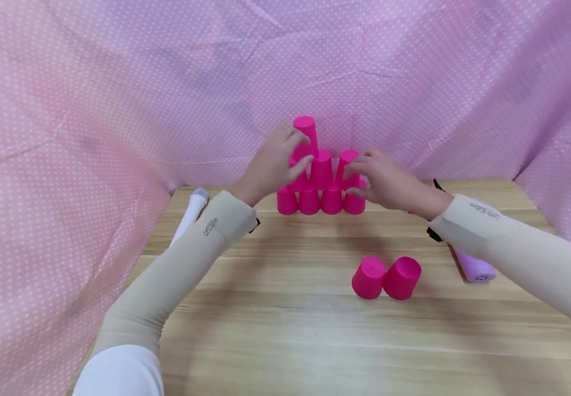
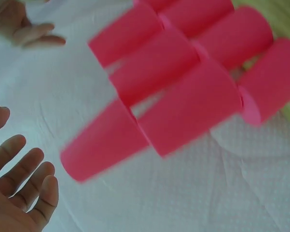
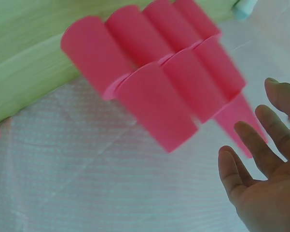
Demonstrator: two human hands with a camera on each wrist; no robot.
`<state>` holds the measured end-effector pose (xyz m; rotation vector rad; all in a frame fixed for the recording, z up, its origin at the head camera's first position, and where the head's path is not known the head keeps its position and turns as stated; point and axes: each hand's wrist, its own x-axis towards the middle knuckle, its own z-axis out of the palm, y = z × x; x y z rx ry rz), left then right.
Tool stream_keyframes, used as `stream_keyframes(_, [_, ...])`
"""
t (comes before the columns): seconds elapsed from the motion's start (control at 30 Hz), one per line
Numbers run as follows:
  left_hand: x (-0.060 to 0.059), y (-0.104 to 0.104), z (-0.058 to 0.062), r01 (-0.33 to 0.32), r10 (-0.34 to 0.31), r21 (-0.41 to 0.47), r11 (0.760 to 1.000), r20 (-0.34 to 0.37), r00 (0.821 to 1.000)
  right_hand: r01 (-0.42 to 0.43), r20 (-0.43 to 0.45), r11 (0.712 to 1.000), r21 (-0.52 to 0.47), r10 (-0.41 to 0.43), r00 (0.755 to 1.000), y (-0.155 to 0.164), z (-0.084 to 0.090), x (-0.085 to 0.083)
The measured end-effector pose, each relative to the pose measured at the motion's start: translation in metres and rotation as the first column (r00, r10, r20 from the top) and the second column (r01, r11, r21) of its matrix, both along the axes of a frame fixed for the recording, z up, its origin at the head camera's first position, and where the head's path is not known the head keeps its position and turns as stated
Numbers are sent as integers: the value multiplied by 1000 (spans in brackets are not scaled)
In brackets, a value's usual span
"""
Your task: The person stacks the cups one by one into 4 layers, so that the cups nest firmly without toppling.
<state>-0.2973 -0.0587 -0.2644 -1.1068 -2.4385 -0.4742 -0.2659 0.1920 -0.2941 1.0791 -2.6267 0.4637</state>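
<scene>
Bright pink cups stand upside down in a stepped stack at the back of the table. Several cups form the bottom row [image 1: 309, 202], three form the middle row [image 1: 322, 171], and a single top cup [image 1: 305, 124] stands at the left. Beside that top cup is my left hand [image 1: 272, 162], its fingers spread and apart from the cup in the left wrist view. My right hand [image 1: 384, 179] hovers by the right side of the stack, fingers loosely bent. Air shows between the right fingers [image 3: 253, 145] and the nearer cups in the right wrist view. Neither hand holds anything.
Two more pink cups, a left one [image 1: 368, 278] and a right one [image 1: 401, 280], stand nearer on the wooden table [image 1: 285, 330]. A white microphone [image 1: 188, 214] lies at left, and a purple object [image 1: 474, 268] sits partly under the right forearm. Dotted pink cloth [image 1: 206, 82] hangs behind.
</scene>
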Motion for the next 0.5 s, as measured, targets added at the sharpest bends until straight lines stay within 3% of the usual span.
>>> stream_keyframes(0.27, [43,22,-26,182,-183,-119,976,1,983,-92,-80,996,-19,90,993,10,7,54])
stream_keyframes(0.37, [58,30,-41,236,-231,-205,950,46,972,-81,-67,997,1,81,995,21,5,75])
stream_keyframes(0.5, [76,41,-59,287,-263,-325,901,117,958,-31,16,997,70,30,999,41,-2,103])
